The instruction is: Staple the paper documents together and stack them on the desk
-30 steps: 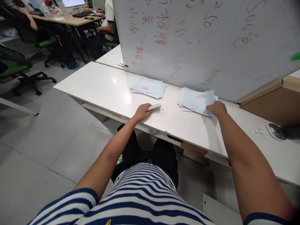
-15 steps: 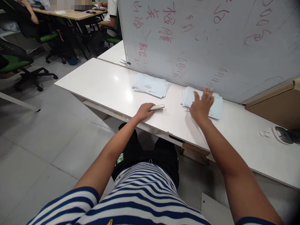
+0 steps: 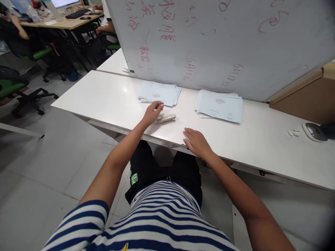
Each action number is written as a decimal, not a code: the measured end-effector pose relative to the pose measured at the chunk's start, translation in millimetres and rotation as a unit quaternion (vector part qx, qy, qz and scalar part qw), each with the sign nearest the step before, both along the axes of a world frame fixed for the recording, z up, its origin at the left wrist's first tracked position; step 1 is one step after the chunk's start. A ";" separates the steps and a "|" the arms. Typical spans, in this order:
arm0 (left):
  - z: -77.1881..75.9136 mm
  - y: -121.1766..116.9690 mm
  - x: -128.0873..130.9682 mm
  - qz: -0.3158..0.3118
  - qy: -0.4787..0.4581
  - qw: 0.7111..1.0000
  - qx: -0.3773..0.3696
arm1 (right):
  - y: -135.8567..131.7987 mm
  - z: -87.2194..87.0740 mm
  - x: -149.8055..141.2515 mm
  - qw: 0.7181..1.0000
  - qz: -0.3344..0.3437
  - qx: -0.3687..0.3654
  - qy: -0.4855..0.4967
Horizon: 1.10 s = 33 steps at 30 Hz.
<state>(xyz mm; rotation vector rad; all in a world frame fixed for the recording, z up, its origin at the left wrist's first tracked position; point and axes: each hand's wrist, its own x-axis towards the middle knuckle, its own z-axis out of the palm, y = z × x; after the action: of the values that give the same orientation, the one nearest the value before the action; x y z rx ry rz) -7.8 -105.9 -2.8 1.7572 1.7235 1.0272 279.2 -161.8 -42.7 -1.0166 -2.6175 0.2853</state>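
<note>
A light-coloured stapler point(image 3: 166, 119) lies on the white desk in front of me. Just beyond its left end is my left hand point(image 3: 154, 112), off the stapler, fingers loosely bent and holding nothing that I can see. Its fingertips come close to the front edge of a stack of pale blue printed papers point(image 3: 159, 93). My right hand point(image 3: 197, 141) rests by the desk's near edge with its fingers stretched out and nothing in them. Beyond it, to the right, sits a second stack of pale blue papers point(image 3: 220, 106), its sheets slightly fanned.
A whiteboard point(image 3: 209, 45) with red writing stands along the desk's point(image 3: 104, 94) back edge. At the right are a cardboard box point(image 3: 298, 90), a small white object point(image 3: 293, 133) and a grey-and-white device point(image 3: 315, 132). People sit at another table point(image 3: 70, 23) behind, at the upper left.
My left hand has let go of the stapler and moved up towards the left stack. My right hand has come off the right stack, back to the desk's near edge.
</note>
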 end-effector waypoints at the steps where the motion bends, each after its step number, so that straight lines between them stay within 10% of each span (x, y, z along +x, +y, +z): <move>1: 2.7 14.3 -0.5 0.015 0.037 0.999 0.018 | 0.2 -0.4 2.0 1.000 -0.005 0.004 0.001; 11: -20.0 110.0 14.7 0.197 0.211 0.952 -0.101 | 0.9 -3.1 -0.9 0.999 -0.028 0.019 0.038; 19: -28.7 100.8 25.0 0.240 0.241 0.939 -0.046 | -2.0 -2.5 -2.6 0.998 -0.040 0.017 0.042; 27: 12.1 99.4 -7.5 0.219 0.175 0.956 -0.085 | -0.3 -3.8 -3.0 0.997 -0.045 -0.005 0.069; 33: 44.7 33.5 31.6 0.175 0.226 0.958 0.029 | 6.1 -1.0 6.0 0.950 -0.097 -0.170 0.242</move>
<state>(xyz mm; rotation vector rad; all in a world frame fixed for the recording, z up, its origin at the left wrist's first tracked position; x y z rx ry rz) 23.8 -72.4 41.9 1.8710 2.3762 0.8591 285.2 -155.7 -43.7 -1.1278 -2.0498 0.8425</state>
